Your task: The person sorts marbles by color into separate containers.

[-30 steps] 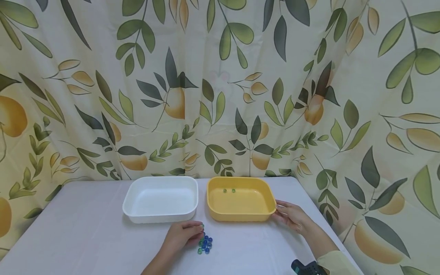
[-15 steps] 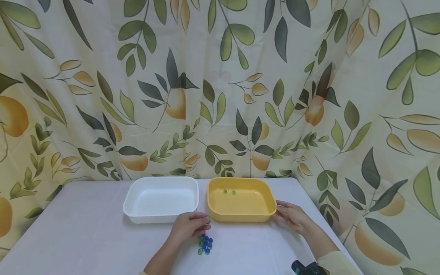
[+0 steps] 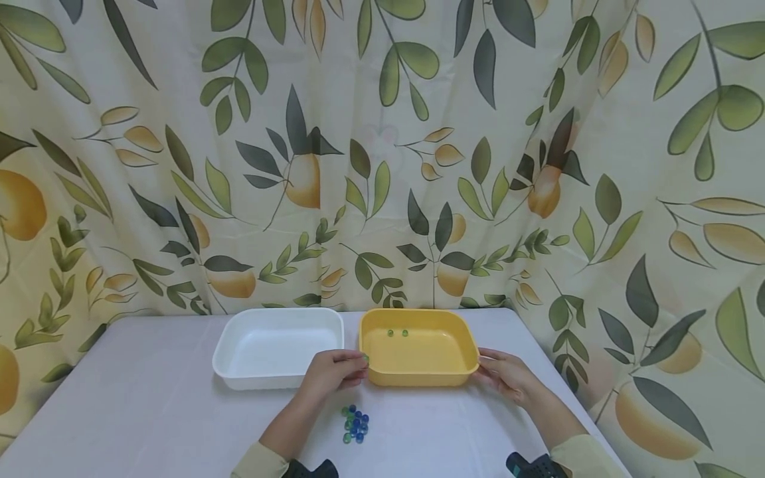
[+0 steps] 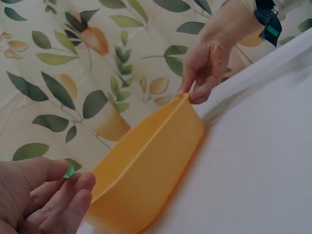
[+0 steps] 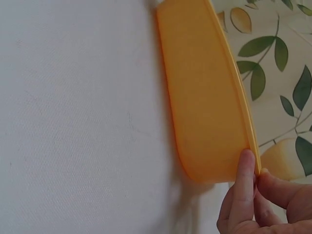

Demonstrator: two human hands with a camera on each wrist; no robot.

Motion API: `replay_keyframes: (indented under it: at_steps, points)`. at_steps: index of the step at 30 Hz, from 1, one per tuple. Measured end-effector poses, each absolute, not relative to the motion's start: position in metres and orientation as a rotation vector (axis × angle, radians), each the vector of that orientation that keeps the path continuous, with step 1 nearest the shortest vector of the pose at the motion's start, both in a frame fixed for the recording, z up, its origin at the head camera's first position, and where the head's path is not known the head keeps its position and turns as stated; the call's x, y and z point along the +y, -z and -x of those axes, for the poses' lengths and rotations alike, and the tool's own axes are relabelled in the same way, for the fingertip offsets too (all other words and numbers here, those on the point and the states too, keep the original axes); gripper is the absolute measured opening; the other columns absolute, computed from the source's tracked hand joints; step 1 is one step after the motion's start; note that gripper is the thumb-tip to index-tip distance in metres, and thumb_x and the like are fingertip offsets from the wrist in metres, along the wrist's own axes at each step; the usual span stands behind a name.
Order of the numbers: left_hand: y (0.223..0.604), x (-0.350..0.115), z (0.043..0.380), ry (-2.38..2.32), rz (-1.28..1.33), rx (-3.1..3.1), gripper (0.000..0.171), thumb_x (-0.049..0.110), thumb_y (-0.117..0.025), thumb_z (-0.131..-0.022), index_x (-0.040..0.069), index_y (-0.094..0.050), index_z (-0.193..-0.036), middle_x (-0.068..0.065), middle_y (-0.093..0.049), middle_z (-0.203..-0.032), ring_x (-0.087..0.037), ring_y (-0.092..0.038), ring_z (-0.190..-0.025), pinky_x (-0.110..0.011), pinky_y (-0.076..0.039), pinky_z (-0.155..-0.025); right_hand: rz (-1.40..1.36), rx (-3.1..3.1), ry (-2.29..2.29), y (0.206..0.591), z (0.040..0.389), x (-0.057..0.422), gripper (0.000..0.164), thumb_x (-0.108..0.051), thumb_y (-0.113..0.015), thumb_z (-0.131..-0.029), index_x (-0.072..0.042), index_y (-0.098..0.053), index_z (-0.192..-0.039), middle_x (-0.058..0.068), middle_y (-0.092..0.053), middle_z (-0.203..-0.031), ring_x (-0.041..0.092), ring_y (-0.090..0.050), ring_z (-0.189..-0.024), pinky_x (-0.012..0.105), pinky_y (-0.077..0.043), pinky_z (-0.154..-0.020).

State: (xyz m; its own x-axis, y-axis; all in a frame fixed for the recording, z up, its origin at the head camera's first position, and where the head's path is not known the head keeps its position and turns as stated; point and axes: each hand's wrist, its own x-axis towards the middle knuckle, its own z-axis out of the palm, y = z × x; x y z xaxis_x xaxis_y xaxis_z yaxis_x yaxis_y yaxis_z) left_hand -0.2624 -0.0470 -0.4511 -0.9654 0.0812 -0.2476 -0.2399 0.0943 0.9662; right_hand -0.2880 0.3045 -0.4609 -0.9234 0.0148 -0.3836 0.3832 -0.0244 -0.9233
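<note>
Between thumb and fingers my left hand (image 3: 332, 376) pinches a green glass marble (image 4: 69, 170), at the near left corner of the yellow tray (image 3: 418, 380). My right hand (image 3: 508, 377) grips that tray's rim at its right end, thumb on top and fingers against the outer wall, as the right wrist view shows. Inside the tray lie two green marbles (image 3: 405, 333) near the far side. On the cloth in front, a small cluster of blue and green marbles (image 3: 356, 425) lies below my left hand.
A white tray (image 3: 277, 384) stands left of the yellow one, close beside my left hand. Both are on a table with a white cloth (image 3: 161, 398). A curtain printed with leaves and fruit (image 3: 382, 199) hangs behind the table's far edge.
My left hand has lifted a green marble away from the cluster and moved it forward and right to the yellow tray's corner. The right hand has stayed on the rim.
</note>
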Motion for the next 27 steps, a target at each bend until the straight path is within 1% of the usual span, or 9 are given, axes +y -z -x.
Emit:
replay_keyframes:
  at_steps: [8,14,21,23,27]
  points:
    - [0.447,-0.038,0.276,-1.927,0.161,2.178,0.030,0.017,-0.072,-0.089,-0.001,-0.069,-0.113,-0.008,-0.074,-0.093,-0.020,-0.074,-0.085,-0.033,-0.061,-0.080,-0.386,1.976,2.042,0.461,0.288,0.304,0.057,-0.001,-0.053,-0.100,0.013,-0.026,-0.147,0.010,-0.067,-0.101,0.013,-0.069,-0.084,0.029,-0.060,-0.083]
    - [0.446,-0.034,0.283,-1.902,0.201,2.196,0.029,0.016,-0.073,-0.088,-0.001,-0.069,-0.112,-0.008,-0.074,-0.091,-0.016,-0.073,-0.081,-0.028,-0.062,-0.075,-0.372,1.976,2.044,0.461,0.289,0.305,0.056,0.000,-0.052,-0.099,0.014,-0.026,-0.147,0.011,-0.067,-0.103,0.014,-0.069,-0.085,0.028,-0.060,-0.082]
    - [0.448,-0.032,0.289,-1.884,0.216,2.212,0.029,0.014,-0.074,-0.088,-0.002,-0.069,-0.112,-0.009,-0.074,-0.092,-0.015,-0.072,-0.079,-0.029,-0.061,-0.076,-0.386,1.988,2.032,0.462,0.290,0.306,0.054,-0.001,-0.051,-0.100,0.014,-0.027,-0.147,0.018,-0.065,-0.112,0.015,-0.069,-0.087,0.029,-0.060,-0.083]
    - [0.448,-0.031,0.290,-1.886,0.221,2.205,0.029,0.013,-0.074,-0.088,-0.003,-0.069,-0.112,-0.009,-0.074,-0.092,-0.015,-0.073,-0.078,-0.028,-0.061,-0.075,-0.387,1.984,2.034,0.462,0.290,0.306,0.054,0.000,-0.051,-0.100,0.014,-0.027,-0.147,0.017,-0.065,-0.111,0.015,-0.069,-0.087,0.029,-0.060,-0.083]
    - [0.450,-0.030,0.295,-1.885,0.239,2.193,0.028,0.012,-0.073,-0.088,-0.003,-0.069,-0.111,-0.010,-0.075,-0.090,-0.015,-0.073,-0.077,-0.028,-0.061,-0.076,-0.366,1.965,2.045,0.462,0.290,0.307,0.056,0.000,-0.052,-0.100,0.014,-0.025,-0.147,0.015,-0.066,-0.108,0.015,-0.069,-0.086,0.029,-0.060,-0.083]
